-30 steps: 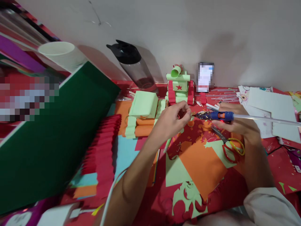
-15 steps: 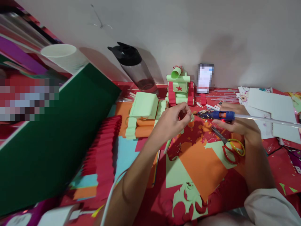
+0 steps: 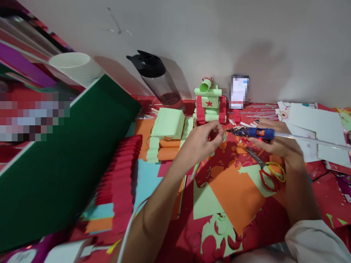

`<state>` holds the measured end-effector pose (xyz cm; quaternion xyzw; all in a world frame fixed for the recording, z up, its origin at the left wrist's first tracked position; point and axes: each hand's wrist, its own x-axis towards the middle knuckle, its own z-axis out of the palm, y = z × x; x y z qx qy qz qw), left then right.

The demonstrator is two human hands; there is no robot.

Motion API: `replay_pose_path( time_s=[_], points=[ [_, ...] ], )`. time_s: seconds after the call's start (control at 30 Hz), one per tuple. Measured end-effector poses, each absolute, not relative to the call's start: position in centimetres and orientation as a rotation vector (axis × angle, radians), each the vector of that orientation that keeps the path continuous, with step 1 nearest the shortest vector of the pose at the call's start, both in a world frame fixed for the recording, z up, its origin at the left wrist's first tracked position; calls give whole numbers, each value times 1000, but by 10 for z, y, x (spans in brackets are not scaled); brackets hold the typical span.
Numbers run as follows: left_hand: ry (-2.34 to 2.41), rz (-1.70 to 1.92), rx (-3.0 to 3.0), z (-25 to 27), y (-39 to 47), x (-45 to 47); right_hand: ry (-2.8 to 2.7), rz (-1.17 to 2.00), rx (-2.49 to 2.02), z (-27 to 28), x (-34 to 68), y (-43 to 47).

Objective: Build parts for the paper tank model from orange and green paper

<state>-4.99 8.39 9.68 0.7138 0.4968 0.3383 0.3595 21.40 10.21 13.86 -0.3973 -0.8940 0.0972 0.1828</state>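
My right hand [image 3: 274, 137] is wrapped round a blue hot glue gun [image 3: 253, 133], with a clear glue stick [image 3: 309, 141] coming out of its back. The tip is smeared with glue and points left. My left hand [image 3: 210, 138] is closed in a pinch on a small pale green paper piece [image 3: 225, 138], mostly hidden by the fingers. A narrow gap shows between the tip and that hand. Behind it stands a green paper tank [image 3: 210, 102] with red tracks and a red star. Left of it lies a green paper box [image 3: 168, 123] on orange rolls [image 3: 168, 153].
Scissors [image 3: 263, 166] lie by orange paper [image 3: 236, 197] and cut green scraps [image 3: 216, 233]. A bottle [image 3: 156, 78] and a phone [image 3: 239, 92] are at the wall. A large green board [image 3: 68, 157] leans at left, beside pleated red paper [image 3: 120, 182]. A white cable [image 3: 128, 233] crosses my left forearm.
The glue gun's tip has drawn slightly right, away from the fingers of my left hand. My left hand keeps its pinch and has barely moved.
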Motion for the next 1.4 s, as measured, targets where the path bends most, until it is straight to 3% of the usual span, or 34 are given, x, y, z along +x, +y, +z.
replay_pose_path(
  time_s=[1.4],
  points=[
    [1370, 838, 1813, 99, 85, -50, -2475, 371, -1249, 141, 214, 96]
  ],
)
